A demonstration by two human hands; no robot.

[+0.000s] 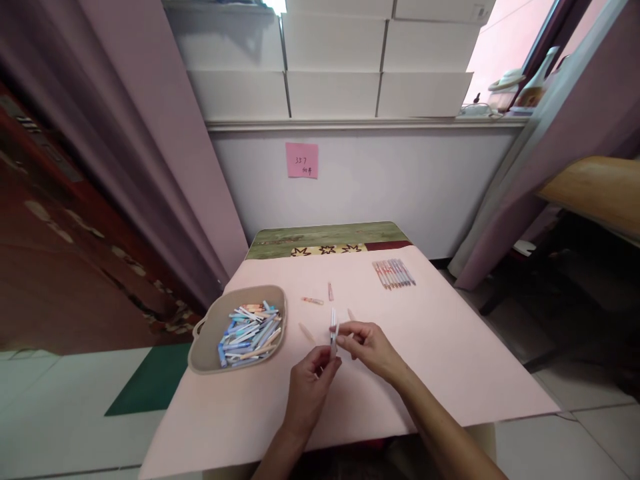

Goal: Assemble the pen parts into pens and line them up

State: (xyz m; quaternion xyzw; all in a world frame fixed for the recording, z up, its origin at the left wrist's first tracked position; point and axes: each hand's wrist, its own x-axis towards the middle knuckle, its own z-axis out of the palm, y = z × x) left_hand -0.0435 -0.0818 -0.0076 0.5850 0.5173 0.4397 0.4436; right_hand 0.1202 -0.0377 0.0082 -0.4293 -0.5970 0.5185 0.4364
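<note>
Above the front middle of the table, my left hand [309, 387] pinches the lower end of a slim pen [333, 320], which points up and away from me. The fingers of my right hand [373, 345] close around a thin pale pen part [337, 329] right beside it. Whether the two pieces touch is too small to tell. Around my hands lie loose short pen pieces: a yellowish one [313, 301], a pinkish one [331, 291] and a pale pink one [307, 332]. Another pale piece [351, 314] lies just beyond my right fingers.
On the left stands a beige basket [203, 360] full of mixed pen parts [250, 337]. A neat row of assembled-looking pens [393, 274] lies at the back right. Pink sheeting [440, 373] covers the table. Behind it, a wall bears a pink note [302, 161].
</note>
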